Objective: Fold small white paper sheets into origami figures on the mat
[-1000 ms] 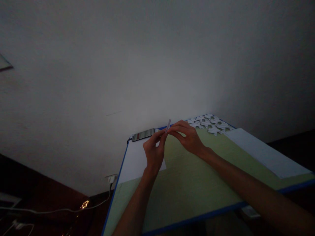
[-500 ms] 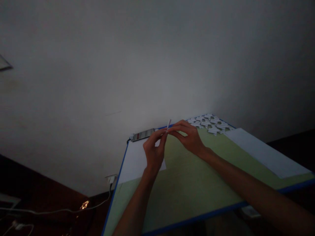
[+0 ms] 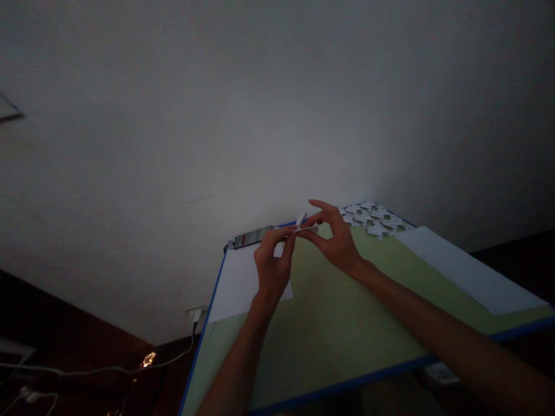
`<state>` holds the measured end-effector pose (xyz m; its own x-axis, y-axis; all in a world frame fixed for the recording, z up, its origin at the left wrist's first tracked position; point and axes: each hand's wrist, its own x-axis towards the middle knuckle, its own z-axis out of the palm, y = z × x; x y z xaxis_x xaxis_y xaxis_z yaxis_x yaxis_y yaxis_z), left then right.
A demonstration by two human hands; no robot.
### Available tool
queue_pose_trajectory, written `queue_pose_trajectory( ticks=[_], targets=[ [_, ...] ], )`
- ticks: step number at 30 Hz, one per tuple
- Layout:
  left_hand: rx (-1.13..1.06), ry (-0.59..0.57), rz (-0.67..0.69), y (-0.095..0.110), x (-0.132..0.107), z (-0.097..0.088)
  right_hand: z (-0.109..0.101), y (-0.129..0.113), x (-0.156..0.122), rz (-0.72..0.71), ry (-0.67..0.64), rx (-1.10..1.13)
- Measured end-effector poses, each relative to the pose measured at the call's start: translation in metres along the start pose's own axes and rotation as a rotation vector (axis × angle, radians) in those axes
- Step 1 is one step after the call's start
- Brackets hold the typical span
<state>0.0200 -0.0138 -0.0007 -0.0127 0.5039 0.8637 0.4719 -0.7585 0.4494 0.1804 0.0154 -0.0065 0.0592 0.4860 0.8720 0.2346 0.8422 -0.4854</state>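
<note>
A small folded piece of white paper [image 3: 300, 221] is held between my hands, above the far half of the table. My left hand [image 3: 274, 257] pinches its left end between thumb and fingers. From the other side, the thumb and a finger of my right hand [image 3: 336, 240] grip the paper, while the index finger is raised away from it. One strip of the paper points up and another lies toward the right hand. Part of the paper is hidden behind the fingertips.
Several folded white paper stars [image 3: 377, 219] lie at the far right corner of the green table [image 3: 347, 329]. White sheets [image 3: 468, 268] rest along its right side, and another sheet [image 3: 232, 283] is at the left. A phone [image 3: 252, 237] with a cable lies by the wall [image 3: 277, 115].
My right index finger has lifted up off the paper. More of the paper now shows, with a strip reaching toward the right hand. The left hand has barely moved.
</note>
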Motion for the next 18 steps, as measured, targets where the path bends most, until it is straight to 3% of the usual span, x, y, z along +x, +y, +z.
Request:
queue_pose_trajectory(
  ticks=[6,11,15,18],
  targets=[
    [0.026,-0.015,0.011,-0.0009,0.0005,-0.0007,-0.0011,0.0056,0.0029,-0.037,-0.075,-0.048],
    [0.027,0.005,0.002,-0.0006,0.0001,-0.0006,-0.0016,0.0018,0.0063,-0.072,-0.052,0.003],
    [-0.064,0.012,-0.068,-0.0013,-0.0024,0.001,-0.0014,0.0,0.0056,-0.053,-0.066,-0.02],
    [-0.17,0.019,-0.171,-0.0009,-0.0032,0.0032,-0.0022,0.0031,0.0046,-0.131,-0.071,-0.048]
  ],
)
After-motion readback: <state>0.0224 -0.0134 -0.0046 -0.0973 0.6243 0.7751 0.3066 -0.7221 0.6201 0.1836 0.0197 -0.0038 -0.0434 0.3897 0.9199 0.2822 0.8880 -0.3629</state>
